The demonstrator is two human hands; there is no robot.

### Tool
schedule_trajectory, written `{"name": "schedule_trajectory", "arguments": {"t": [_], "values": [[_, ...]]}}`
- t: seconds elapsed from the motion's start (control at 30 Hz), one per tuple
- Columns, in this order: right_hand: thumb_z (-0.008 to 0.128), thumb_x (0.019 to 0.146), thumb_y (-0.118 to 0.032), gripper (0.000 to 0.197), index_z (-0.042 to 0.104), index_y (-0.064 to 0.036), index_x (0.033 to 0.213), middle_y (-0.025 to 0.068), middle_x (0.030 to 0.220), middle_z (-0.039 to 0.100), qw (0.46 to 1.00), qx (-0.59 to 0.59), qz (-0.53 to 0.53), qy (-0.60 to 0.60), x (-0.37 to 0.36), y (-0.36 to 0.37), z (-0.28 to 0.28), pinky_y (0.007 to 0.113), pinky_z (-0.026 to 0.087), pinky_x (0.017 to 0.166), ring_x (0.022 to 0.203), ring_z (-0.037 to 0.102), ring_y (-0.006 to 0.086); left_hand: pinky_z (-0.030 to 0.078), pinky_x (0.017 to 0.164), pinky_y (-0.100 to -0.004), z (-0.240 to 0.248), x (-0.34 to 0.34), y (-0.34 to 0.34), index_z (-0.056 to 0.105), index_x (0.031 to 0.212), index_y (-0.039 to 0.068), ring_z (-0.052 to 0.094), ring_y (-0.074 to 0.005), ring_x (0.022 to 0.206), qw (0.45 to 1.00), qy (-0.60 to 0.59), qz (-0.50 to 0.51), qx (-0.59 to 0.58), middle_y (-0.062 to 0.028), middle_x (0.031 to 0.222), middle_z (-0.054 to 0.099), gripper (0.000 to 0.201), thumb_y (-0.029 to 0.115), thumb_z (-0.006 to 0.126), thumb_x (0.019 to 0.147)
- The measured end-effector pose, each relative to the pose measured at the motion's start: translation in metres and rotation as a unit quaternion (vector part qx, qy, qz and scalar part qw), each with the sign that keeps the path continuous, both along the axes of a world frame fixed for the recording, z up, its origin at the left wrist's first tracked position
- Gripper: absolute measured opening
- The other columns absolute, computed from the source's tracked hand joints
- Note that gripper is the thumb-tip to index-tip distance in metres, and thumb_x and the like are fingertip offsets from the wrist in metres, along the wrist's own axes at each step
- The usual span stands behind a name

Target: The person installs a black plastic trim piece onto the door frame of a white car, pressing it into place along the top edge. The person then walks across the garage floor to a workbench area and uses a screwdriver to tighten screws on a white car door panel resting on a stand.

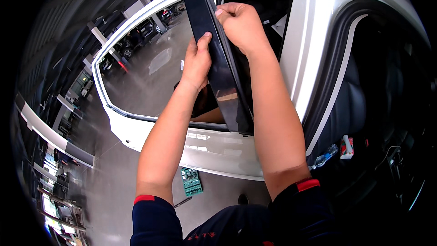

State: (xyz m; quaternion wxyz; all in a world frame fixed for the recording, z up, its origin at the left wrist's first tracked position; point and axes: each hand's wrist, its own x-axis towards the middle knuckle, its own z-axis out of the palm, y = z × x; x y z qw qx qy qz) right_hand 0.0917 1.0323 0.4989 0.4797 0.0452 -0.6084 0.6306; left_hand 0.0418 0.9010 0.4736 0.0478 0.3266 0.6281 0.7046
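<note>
A glossy black door pillar trim (196,11) stands upright along the window frame of an open white car door (223,148). My left hand (198,61) is closed round its left edge, with the thumb lying on the shiny face. Higher up, on the opposite edge, my right hand (243,27) is closed in a pinch, fingers curled. Whether that pinch also takes in the dark edge strip beside the trim, I cannot tell. The trim's lower end meets the door at the window sill.
White bodywork (314,23) and a door opening with a black rubber seal (334,50) rise at the right. Inside lie a plastic bottle (325,156) and a tissue box (347,148). A green tool case (191,182) lies open on the floor below the door.
</note>
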Motion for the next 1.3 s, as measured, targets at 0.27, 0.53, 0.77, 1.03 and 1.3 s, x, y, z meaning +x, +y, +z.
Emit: {"name": "schedule_trajectory", "arguments": {"t": [0.27, 0.53, 0.77, 1.03, 1.3], "values": [[0.074, 0.092, -0.012, 0.033, 0.072, 0.0042, 0.121, 0.0111, 0.099, 0.074, 0.984, -0.119, 0.122, -0.057, 0.008, -0.003, -0.015, 0.029, 0.052, 0.077, 0.087, 0.065, 0.0153, 0.056, 0.092, -0.0383, 0.004, -0.003, -0.001, 0.054, 0.135, 0.002, 0.065, -0.0232, 0.110, 0.999, -0.046, -0.025, 0.015, -0.0143, 0.125, 0.064, 0.052, 0.045, 0.051, 0.105], [0.080, 0.089, -0.011, 0.038, 0.070, 0.0050, 0.121, 0.0075, 0.095, 0.073, 0.985, -0.112, 0.108, -0.078, 0.017, 0.000, -0.011, 0.026, 0.051, 0.072, 0.078, 0.062, 0.0113, 0.056, 0.095, -0.0394, 0.006, -0.001, 0.003, 0.053, 0.138, 0.004, 0.064, -0.0240, 0.113, 0.996, -0.084, -0.016, 0.027, -0.0139, 0.127, 0.063, 0.056, 0.048, 0.048, 0.105], [0.077, 0.092, -0.013, 0.028, 0.072, 0.0046, 0.113, 0.0064, 0.093, 0.073, 0.994, -0.064, 0.072, -0.057, 0.012, -0.005, -0.014, 0.027, 0.051, 0.071, 0.078, 0.064, 0.0118, 0.056, 0.091, -0.0374, 0.001, -0.010, 0.002, 0.051, 0.141, 0.006, 0.064, -0.0216, 0.110, 1.000, -0.004, 0.000, -0.003, -0.0123, 0.125, 0.064, 0.055, 0.046, 0.054, 0.103], [0.068, 0.099, -0.014, 0.028, 0.071, 0.0066, 0.118, 0.0104, 0.099, 0.075, 0.995, -0.078, 0.055, -0.026, 0.002, -0.004, -0.007, 0.029, 0.055, 0.076, 0.084, 0.068, 0.0144, 0.056, 0.087, -0.0349, 0.005, 0.003, 0.005, 0.051, 0.140, 0.002, 0.066, -0.0205, 0.101, 0.999, -0.020, -0.017, 0.031, -0.0142, 0.119, 0.067, 0.051, 0.037, 0.058, 0.104], [0.067, 0.098, -0.008, 0.028, 0.070, 0.0089, 0.120, 0.0136, 0.102, 0.075, 0.996, -0.063, 0.055, -0.010, -0.002, -0.005, -0.005, 0.028, 0.056, 0.080, 0.087, 0.070, 0.0155, 0.057, 0.084, -0.0338, 0.005, 0.002, 0.003, 0.052, 0.137, 0.000, 0.068, -0.0202, 0.095, 0.998, -0.041, -0.033, 0.038, -0.0149, 0.115, 0.068, 0.050, 0.037, 0.058, 0.104]]}}
